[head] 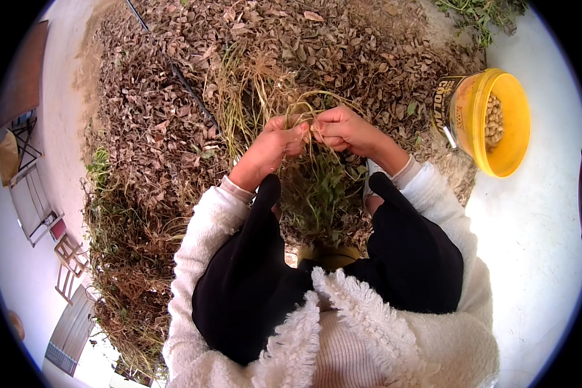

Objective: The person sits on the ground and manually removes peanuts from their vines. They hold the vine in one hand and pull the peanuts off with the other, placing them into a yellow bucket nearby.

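Note:
My left hand point(277, 145) and my right hand point(347, 130) meet in front of my knees, thumbs and fingertips pinching thin, yellowish plant stems point(304, 104). The stems arch above my hands, and green leafy tops point(327, 194) hang down between my legs. Anything small between the fingertips is hidden. Beyond my left hand, more pulled stems with roots point(245, 97) lie on a heap of dry brown leaves point(165, 121). To the right, a yellow plastic bucket point(514, 136) leans over and holds what look like unshelled peanuts point(493, 123).
A dark rod point(191, 89) lies across the leaf heap. Uprooted plants point(126, 271) pile up at left, with greenery point(487, 17) at the upper right. Wooden and metal frames point(70, 254) stand along the left side. Part of a yellow object point(334, 257) shows beneath me.

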The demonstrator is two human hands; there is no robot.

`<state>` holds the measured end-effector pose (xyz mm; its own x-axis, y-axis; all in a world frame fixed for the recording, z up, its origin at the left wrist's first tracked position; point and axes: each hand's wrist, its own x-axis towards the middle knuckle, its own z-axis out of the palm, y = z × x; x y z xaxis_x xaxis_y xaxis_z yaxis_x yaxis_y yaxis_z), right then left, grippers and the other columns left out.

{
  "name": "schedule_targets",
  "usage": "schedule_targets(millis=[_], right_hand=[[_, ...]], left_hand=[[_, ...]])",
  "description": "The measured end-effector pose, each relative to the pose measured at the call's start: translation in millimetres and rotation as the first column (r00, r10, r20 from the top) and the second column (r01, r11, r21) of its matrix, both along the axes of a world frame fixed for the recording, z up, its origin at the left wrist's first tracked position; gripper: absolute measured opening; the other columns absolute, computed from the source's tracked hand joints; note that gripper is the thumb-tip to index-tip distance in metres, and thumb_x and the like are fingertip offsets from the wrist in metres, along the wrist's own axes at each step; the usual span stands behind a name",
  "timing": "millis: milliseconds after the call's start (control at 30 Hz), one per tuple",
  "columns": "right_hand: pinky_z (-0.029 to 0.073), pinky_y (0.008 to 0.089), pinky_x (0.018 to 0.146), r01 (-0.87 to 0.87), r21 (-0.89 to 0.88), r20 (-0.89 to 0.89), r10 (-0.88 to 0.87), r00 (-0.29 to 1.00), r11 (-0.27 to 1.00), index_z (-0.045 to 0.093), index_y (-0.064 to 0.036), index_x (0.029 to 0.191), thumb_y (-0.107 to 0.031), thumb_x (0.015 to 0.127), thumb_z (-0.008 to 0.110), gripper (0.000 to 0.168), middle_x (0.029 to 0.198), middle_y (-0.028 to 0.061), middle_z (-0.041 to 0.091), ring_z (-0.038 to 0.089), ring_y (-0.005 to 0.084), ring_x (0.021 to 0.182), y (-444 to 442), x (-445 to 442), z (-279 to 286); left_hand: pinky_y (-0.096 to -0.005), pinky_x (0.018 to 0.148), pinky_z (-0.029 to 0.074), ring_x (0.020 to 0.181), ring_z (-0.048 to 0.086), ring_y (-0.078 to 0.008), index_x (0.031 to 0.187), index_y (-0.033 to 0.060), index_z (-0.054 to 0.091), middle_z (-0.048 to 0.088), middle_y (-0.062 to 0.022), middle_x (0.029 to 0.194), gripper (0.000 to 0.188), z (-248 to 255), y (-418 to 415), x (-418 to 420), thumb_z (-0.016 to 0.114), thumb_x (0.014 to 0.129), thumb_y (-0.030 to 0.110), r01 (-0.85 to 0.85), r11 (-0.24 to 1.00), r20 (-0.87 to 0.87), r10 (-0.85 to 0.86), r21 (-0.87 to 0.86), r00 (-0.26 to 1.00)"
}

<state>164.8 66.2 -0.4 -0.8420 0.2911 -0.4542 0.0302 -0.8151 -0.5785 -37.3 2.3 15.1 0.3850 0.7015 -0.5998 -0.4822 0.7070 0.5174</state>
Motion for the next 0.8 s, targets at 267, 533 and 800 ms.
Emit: schedule_targets(millis=[267,533,800], right_hand=[[0.038,0.0338,0.048,-0.011,0.809,0.275,-0.363,0.891,0.587,0.054,-0.004,0.072,-0.015,0.092,0.054,0.023,0.057,0.0086,0.052,0.051,0.0247,0.05,-22,-14,-4],[0.036,0.0319,0.046,0.075,0.691,0.294,-0.374,0.88,0.719,0.058,-0.003,0.077,-0.021,0.089,0.061,0.022,0.054,0.0066,0.045,0.046,0.0167,0.047,-20,-10,-1],[0.023,0.0199,0.04,0.208,-0.042,0.014,-0.207,0.978,0.977,0.059,-0.002,0.08,-0.03,0.094,0.054,0.032,0.063,-0.0008,0.048,0.037,0.0036,0.048,-9,-4,26]], left_hand=[[-0.0224,0.044,0.022,0.048,0.029,-0.0016,0.085,0.0068,0.066,0.046,0.0081,0.06,0.015,-10,-2,11,0.058,0.095,0.014,-0.018,0.992,-0.339,0.061,0.128,0.939],[-0.0214,0.045,0.026,0.047,0.033,-0.0018,0.079,0.008,0.061,0.044,0.0087,0.057,0.013,-6,1,12,0.058,0.092,0.008,-0.117,0.989,-0.346,0.14,0.086,0.928],[-0.0235,0.052,0.037,0.055,0.044,-0.0061,0.083,0.0073,0.061,0.052,0.0049,0.064,0.014,-9,4,1,0.061,0.094,0.016,-0.307,0.952,-0.345,0.286,-0.006,0.894]])
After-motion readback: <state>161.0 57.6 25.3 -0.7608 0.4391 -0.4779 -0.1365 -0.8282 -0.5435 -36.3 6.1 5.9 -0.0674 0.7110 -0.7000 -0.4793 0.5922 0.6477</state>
